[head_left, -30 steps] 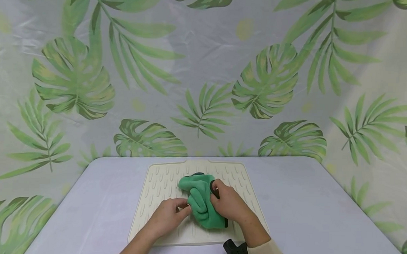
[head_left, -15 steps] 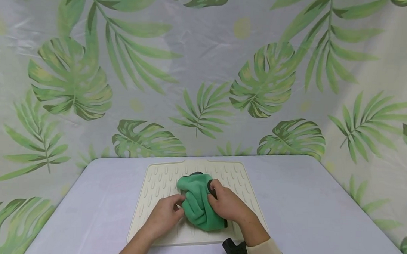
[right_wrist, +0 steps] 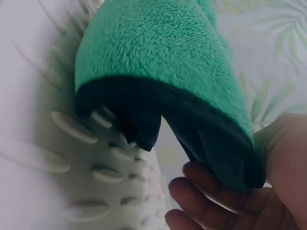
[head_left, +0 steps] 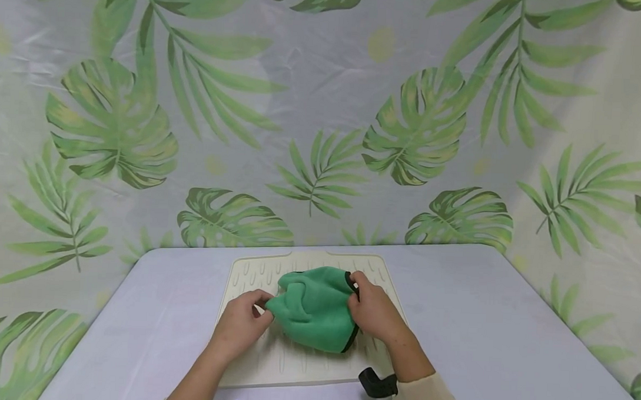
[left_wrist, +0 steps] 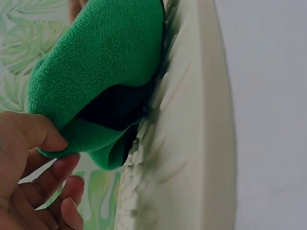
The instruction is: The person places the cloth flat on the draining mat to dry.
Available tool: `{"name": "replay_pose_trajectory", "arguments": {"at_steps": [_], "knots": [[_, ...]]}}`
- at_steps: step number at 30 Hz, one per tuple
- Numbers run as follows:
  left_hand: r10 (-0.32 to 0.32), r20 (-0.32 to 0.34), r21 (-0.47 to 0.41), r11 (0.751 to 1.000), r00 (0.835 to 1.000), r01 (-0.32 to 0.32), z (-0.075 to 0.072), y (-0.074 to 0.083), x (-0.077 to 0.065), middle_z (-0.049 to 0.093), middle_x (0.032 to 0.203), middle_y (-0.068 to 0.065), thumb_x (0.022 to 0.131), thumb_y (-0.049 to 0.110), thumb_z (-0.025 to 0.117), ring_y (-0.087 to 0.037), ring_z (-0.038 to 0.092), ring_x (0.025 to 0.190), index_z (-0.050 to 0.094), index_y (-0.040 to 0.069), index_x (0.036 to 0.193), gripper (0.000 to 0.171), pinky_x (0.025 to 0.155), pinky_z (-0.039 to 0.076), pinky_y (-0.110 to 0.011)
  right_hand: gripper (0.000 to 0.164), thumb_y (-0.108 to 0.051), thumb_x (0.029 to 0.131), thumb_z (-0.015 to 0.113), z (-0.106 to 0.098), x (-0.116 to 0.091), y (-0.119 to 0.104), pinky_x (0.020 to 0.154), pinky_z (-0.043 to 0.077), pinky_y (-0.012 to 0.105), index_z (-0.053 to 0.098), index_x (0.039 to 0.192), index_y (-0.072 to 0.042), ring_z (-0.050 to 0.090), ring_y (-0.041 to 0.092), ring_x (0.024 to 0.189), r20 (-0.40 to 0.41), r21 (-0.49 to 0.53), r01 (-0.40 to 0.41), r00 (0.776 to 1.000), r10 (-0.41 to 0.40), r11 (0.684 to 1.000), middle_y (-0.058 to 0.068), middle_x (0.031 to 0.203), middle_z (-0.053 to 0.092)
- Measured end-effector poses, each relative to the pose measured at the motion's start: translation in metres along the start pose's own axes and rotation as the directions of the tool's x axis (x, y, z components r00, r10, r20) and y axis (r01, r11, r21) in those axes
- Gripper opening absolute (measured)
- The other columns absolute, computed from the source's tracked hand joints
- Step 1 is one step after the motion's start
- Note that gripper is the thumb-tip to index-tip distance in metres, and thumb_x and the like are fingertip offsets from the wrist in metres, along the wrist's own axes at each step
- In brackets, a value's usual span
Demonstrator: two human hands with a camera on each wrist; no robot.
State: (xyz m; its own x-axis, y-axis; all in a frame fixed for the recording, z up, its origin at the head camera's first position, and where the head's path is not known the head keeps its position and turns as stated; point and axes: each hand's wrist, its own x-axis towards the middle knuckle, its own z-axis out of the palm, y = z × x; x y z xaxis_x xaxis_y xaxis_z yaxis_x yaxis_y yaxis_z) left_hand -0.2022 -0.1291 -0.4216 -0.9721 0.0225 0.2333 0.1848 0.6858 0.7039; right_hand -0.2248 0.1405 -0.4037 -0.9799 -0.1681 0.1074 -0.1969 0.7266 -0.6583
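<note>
A green terry cloth (head_left: 316, 312) with a black edging is bunched up over a cream ribbed mat (head_left: 272, 369). My left hand (head_left: 242, 324) pinches its left corner between thumb and forefinger; in the left wrist view the other fingers (left_wrist: 72, 215) curl loosely below. On the opposite side, my right hand (head_left: 375, 308) grips the black edge (right_wrist: 211, 108) between thumb and fingers. The cloth arches between both hands, and its dark underside (left_wrist: 112, 105) shows in the left wrist view. Part of the lower side hangs close over the mat's raised ridges (right_wrist: 74, 127).
The mat lies on a white-covered table (head_left: 464, 340) that extends left and right. A leaf-patterned curtain (head_left: 324, 106) rises behind the table's far edge. A black device (head_left: 377, 383) sits at my right wrist, by the mat's front edge.
My left hand has moved left and slightly up, taking hold of the cloth's left corner. The right hand shifted a little right and up. The crumpled cloth has spread wider between them.
</note>
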Motion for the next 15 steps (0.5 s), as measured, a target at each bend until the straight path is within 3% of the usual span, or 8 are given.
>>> {"name": "replay_pose_trajectory", "arguments": {"at_steps": [4, 8, 12, 15], "knots": [[-0.025, -0.049, -0.01, 1.0, 0.998, 0.024, -0.004, 0.0, 0.001, 0.069, 0.091, 0.001, 0.086, 0.009, 0.065, -0.014, 0.059, 0.081, 0.074, 0.013, 0.1, 0.017, 0.068, 0.048, -0.025, 0.038, -0.007, 0.102, 0.049, -0.001, -0.001, 0.002, 0.048, 0.043, 0.031, 0.051, 0.14, -0.006, 0.054, 0.016, 0.049, -0.005, -0.014, -0.014, 1.0, 0.014, 1.0, 0.006, 0.072, 0.064], [-0.042, -0.058, -0.031, 0.999, 0.997, 0.041, -0.002, 0.001, 0.0, 0.067, 0.094, -0.003, 0.087, 0.008, 0.063, -0.018, 0.062, 0.088, 0.071, 0.011, 0.1, 0.015, 0.073, 0.051, -0.03, 0.035, -0.008, 0.102, 0.05, 0.002, 0.0, 0.001, 0.05, 0.044, 0.031, 0.053, 0.137, -0.008, 0.054, 0.016, 0.053, 0.016, 0.009, 0.003, 1.0, -0.004, 1.0, 0.006, 0.077, 0.066], [-0.047, 0.047, -0.092, 0.994, 0.998, 0.051, 0.002, 0.002, -0.001, 0.067, 0.109, -0.009, 0.091, 0.009, 0.061, -0.024, 0.068, 0.102, 0.066, 0.009, 0.104, 0.014, 0.078, 0.057, -0.035, 0.033, -0.01, 0.103, 0.052, 0.01, 0.0, -0.004, 0.062, 0.051, 0.032, 0.054, 0.136, -0.01, 0.063, 0.017, 0.073, 0.067, 0.039, 0.072, 0.995, -0.075, 0.997, 0.011, 0.099, 0.072], [-0.043, 0.175, -0.179, 0.981, 0.984, 0.075, 0.004, 0.003, -0.002, 0.065, 0.128, -0.012, 0.096, 0.013, 0.059, -0.028, 0.068, 0.111, 0.063, 0.012, 0.117, 0.021, 0.079, 0.058, -0.036, 0.04, -0.012, 0.103, 0.056, 0.017, -0.002, -0.009, 0.077, 0.057, 0.04, 0.05, 0.143, -0.011, 0.071, 0.025, 0.097, 0.101, 0.047, 0.129, 0.986, -0.133, 0.991, 0.02, 0.119, 0.071]]}}
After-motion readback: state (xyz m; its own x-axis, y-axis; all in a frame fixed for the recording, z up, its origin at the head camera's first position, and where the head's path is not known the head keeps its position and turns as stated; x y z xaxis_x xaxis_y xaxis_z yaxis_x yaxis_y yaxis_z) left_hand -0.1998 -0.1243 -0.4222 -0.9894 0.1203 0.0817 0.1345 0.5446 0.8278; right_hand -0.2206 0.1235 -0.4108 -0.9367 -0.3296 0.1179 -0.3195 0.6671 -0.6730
